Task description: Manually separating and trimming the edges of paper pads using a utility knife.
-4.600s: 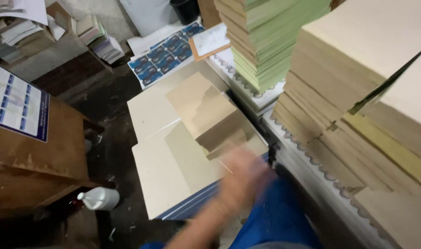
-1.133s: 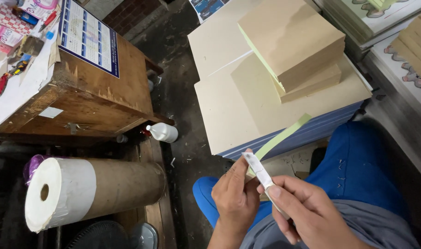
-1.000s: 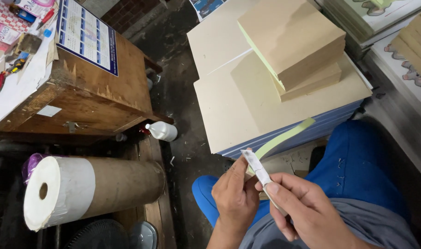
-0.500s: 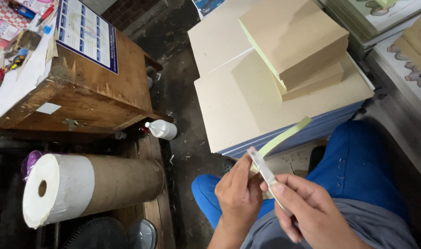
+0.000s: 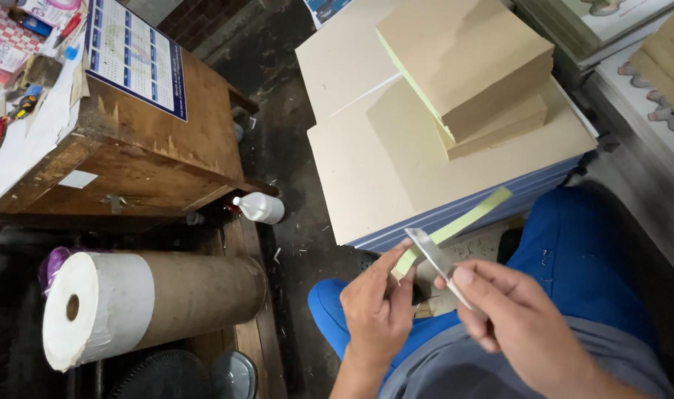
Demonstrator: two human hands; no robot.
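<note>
**Two hands, a green strip and a thin blade**

At far left a cluttered white tabletop (image 5: 26, 148) carries papers and small coloured items. Beside it stands a wooden box (image 5: 152, 155) with a blue-and-white calendar sheet (image 5: 134, 59) lying on its top. Below, a large paper roll (image 5: 145, 303) lies on its side, its white end and core hole turned toward the camera. A small white bottle (image 5: 261, 208) lies on the dark floor (image 5: 278, 111) just right of the box.

In the middle foreground the left hand (image 5: 374, 307) pinches the lower end of a green strip (image 5: 455, 225) between thumb and fingers; its grip is narrow, closed on the strip. The strip runs up and to the right, ending in front of the blue edge of the stack. The right hand (image 5: 511, 325) holds a thin, flat, grey blade (image 5: 437, 258) between thumb and forefinger, grip closed on it, the blade slanting up-left so its tip crosses the strip near the left thumb. Both hands hover over the person's blue trousers (image 5: 573, 251).

Behind the hands, tan boards (image 5: 381, 170) lie stacked low on the floor, with two thicker tan blocks (image 5: 470, 66) piled on top. At far right more stacks (image 5: 662, 66) fill the edge of the view.
</note>
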